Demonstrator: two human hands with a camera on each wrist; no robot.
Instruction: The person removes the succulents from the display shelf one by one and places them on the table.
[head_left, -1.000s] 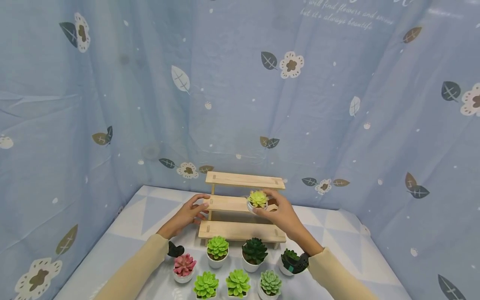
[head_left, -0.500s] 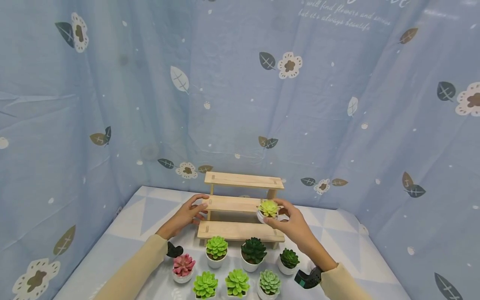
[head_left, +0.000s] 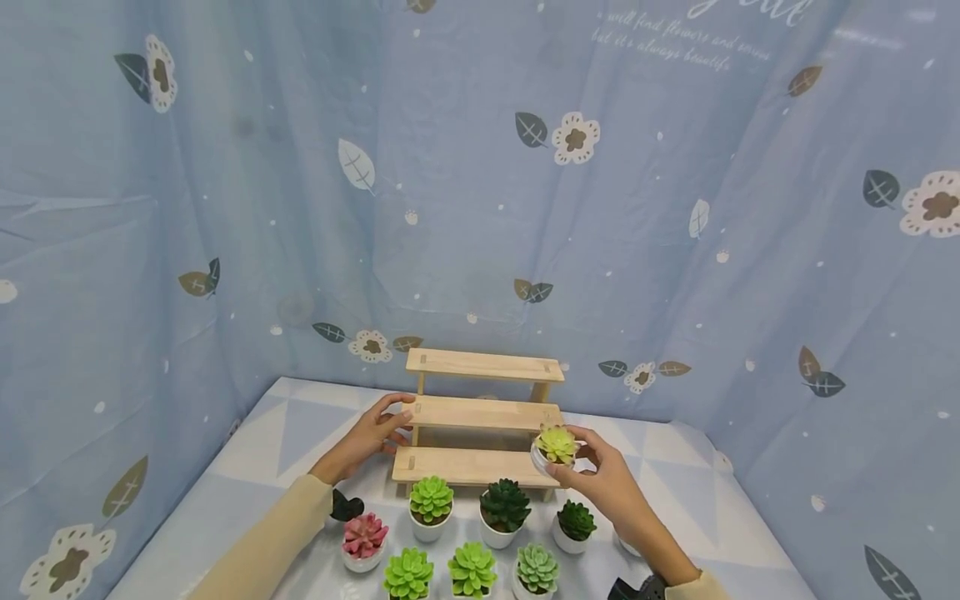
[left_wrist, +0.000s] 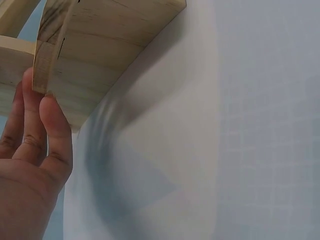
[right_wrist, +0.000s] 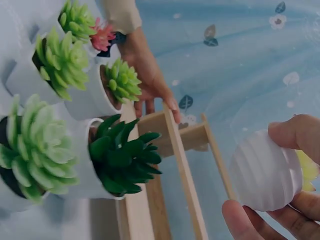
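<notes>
My right hand (head_left: 611, 479) grips a yellow-green succulent (head_left: 557, 444) by its white pot, close over the right end of the bottom shelf. The ribbed side of that pot (right_wrist: 265, 172) fills the space between thumb and fingers in the right wrist view. At the left, my left hand (head_left: 369, 435) pinches the end of the middle board of a three-tier wooden plant stand (head_left: 487, 412). From the left wrist view, thumb and fingertips (left_wrist: 54, 117) meet on the board's end (left_wrist: 46, 70).
In front of the stand are several potted succulents: a pink one (head_left: 365, 536), a dark green one (head_left: 505, 504), a small green one (head_left: 576, 521), a pale green one (head_left: 537, 569) and bright green ones (head_left: 431, 500). A patterned blue curtain (head_left: 450, 208) hangs behind the table.
My right hand has brought the yellow-green succulent down and to the right, from the middle shelf's level to the bottom shelf's right end. The left hand keeps its hold on the stand.
</notes>
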